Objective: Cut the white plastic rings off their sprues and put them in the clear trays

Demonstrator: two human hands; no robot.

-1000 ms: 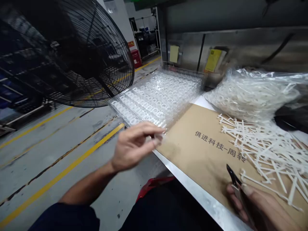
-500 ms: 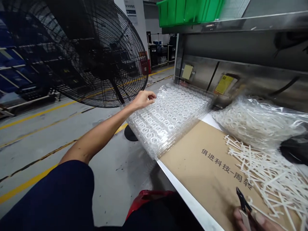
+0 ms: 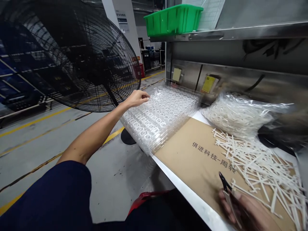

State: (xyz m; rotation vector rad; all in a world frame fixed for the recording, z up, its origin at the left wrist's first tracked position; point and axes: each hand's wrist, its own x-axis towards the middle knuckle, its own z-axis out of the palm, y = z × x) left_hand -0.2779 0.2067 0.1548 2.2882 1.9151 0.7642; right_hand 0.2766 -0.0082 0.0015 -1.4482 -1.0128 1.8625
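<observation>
And there's the left hand (image 3: 137,98), stretched well out, fingers loosely curled and holding nothing, right at the far corner of a plastic-wrapped stack of clear trays (image 3: 158,120) packed with white plastic rings. Are those fingertips actually on the wrap? Can't call it from here. Over to the right hand (image 3: 243,210), low and well apart from the left, closed around a pair of flush cutters (image 3: 228,195), their black tips pointing up and away from the palm. Just past those tips, a heap of white plastic runners (image 3: 260,166) sprawls across a brown cardboard sheet (image 3: 183,150) printed with Chinese characters, with the hand right at the edge of the pile. Beyond the heap, a clear bag (image 3: 233,117) stuffed with more white rings sits beside the stack. Between the two hands runs the edge of a steel table (image 3: 190,199), and out past the left hand looms a black wire-caged fan (image 3: 72,54), with a green plastic bin (image 3: 173,21) up above the stack.
</observation>
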